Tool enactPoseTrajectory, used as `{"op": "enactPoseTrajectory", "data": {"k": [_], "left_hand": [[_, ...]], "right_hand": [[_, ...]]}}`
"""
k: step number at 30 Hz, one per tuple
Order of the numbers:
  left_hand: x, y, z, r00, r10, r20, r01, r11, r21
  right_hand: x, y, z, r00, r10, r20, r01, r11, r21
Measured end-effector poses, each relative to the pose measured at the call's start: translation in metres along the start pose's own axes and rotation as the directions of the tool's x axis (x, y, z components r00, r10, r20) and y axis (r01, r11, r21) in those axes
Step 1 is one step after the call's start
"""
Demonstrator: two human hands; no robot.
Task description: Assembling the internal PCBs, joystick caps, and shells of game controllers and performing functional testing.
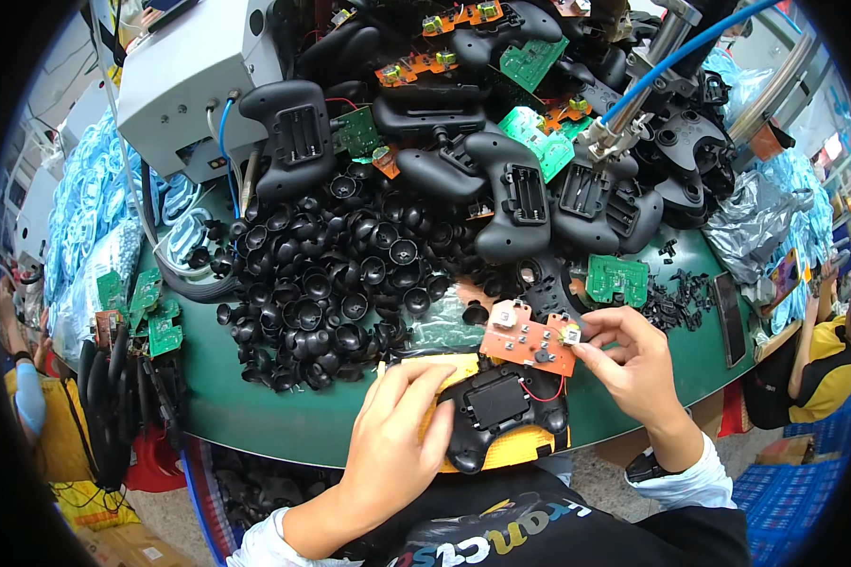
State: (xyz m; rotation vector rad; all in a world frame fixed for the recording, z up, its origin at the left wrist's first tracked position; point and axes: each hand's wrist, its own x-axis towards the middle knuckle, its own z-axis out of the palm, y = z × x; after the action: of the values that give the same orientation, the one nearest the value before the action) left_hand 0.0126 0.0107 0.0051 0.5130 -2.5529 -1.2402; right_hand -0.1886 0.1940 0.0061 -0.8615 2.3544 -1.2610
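**Q:** Hands first, going from the left of the frame: what is each one doing?

**R:** Left hand (399, 437), low and centre-left, lies palm down on the yellow fixture (512, 446) at the near edge of the green counter (255, 411). Its fingers (424, 380) are spread flat, touching the left grip of the black controller shell (501, 411). That looks like a steadying hold, so the shell stays seated while the other hand works.

**Q:** And the shell itself, which way does it point?

**R:** It sits back side up, the battery bay facing the camera. Its long axis runs left to right across the frame, and both grips point toward the lower edge, toward the person.

**Q:** Further right?

**R:** Right hand (633, 364) has thumb and forefinger closed on the right end of an orange circuit board (529, 340). The board is lifted just above the shell, tilted, long axis left to right, dipping slightly toward the right. A red wire (545, 389) ties it to the shell, which probably explains why it is held so close.

**Q:** What surrounds them?

**R:** A heap of black thumbstick caps (331, 274) at centre-left, more shells (515, 203) and green boards (617, 279) above.
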Motion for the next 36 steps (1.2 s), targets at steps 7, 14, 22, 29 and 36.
{"op": "enactPoseTrajectory", "data": {"k": [7,14,22,29,36], "left_hand": [[0.052,0.006,0.029,0.971,0.209,-0.115,-0.198,0.975,0.099],[0.081,0.021,0.033,0.977,-0.165,0.138,0.194,0.954,-0.23],[0.051,0.032,0.002,0.983,-0.028,0.184,0.092,0.932,-0.35],[0.039,0.016,-0.006,0.947,-0.255,0.197,0.299,0.469,-0.831],[0.017,0.002,-0.017,0.899,-0.337,0.281,0.387,0.311,-0.868]], "right_hand": [[0.002,-0.013,0.009,0.918,-0.395,-0.032,0.39,0.916,-0.096],[0.02,-0.001,0.017,0.933,-0.359,0.018,0.354,0.911,-0.213],[0.022,-0.035,-0.01,0.797,-0.585,0.148,0.59,0.808,0.018],[0.02,-0.042,0.007,0.862,-0.485,-0.148,0.497,0.867,0.048],[-0.039,-0.004,0.022,0.854,-0.511,0.094,0.52,0.846,-0.118]]}}
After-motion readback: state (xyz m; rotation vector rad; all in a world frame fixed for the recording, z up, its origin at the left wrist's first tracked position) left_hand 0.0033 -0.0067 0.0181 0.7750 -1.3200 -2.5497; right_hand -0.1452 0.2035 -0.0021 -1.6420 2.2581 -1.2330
